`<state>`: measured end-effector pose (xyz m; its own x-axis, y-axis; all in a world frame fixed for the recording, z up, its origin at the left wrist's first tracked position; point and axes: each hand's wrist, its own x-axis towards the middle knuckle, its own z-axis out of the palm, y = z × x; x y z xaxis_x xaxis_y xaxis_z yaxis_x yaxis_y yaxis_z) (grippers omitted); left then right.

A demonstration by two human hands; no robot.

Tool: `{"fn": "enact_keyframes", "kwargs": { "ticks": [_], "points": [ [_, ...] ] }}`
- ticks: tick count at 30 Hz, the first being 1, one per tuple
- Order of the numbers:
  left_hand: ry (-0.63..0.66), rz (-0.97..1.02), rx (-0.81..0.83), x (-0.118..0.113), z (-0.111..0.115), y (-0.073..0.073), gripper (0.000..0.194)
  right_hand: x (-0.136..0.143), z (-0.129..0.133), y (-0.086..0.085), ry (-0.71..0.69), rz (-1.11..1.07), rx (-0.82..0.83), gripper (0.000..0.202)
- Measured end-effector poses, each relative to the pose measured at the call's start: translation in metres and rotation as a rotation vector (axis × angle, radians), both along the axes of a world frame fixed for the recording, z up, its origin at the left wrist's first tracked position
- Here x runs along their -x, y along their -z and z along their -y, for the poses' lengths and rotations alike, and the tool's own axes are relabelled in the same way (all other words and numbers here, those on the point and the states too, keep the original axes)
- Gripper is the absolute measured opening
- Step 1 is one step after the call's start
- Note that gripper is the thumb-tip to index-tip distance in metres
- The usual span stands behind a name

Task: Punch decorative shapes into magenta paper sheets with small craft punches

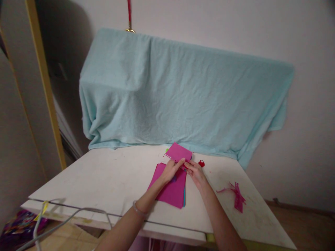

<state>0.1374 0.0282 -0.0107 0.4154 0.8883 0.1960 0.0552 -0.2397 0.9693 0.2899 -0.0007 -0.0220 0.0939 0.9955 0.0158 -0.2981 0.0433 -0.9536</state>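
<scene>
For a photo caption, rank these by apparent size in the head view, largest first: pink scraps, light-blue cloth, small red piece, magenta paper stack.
1. Light-blue cloth
2. Magenta paper stack, partly covered
3. Pink scraps
4. Small red piece

We see a pale blue blanket [183, 94] hanging against the wall [309, 146] behind the bench [91, 174], a red ribbon [129, 12] above it, a yellow strip [44, 76] on the left, and a grey cable [90, 209] looping across the bench's near edge.
</scene>
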Motion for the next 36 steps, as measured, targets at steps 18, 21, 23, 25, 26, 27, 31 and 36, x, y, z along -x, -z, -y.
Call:
{"fn": "enact_keyframes", "kwargs": {
  "ticks": [18,21,23,25,26,27,31,36],
  "points": [
    [0.209,0.073,0.244,0.0,0.002,-0.004,0.046,0.011,0.001,0.007,0.086,0.167,0.014,0.035],
    [0.22,0.105,0.258,-0.001,0.002,-0.006,0.045,0.011,0.0,0.007,0.095,0.178,0.018,0.034],
    [0.226,0.098,0.257,-0.001,0.0,-0.004,0.046,0.01,-0.001,0.008,0.092,0.184,0.008,0.034],
    [0.233,0.088,0.245,0.0,-0.003,0.0,0.046,0.01,-0.002,0.009,0.088,0.186,0.007,0.036],
    [0.237,0.09,0.236,0.0,-0.004,0.002,0.047,0.01,-0.002,0.01,0.086,0.182,0.01,0.036],
    [0.238,0.094,0.226,0.0,-0.005,0.003,0.047,0.01,-0.002,0.011,0.089,0.173,0.012,0.037],
    [0.202,0.101,0.194,-0.003,-0.004,0.004,0.049,0.011,-0.004,0.011,0.085,0.125,-0.003,0.035],
    [0.1,0.238,0.256,-0.008,-0.004,0.008,0.059,0.011,-0.002,0.003,0.022,0.102,-0.034,0.033]
  ]
}}
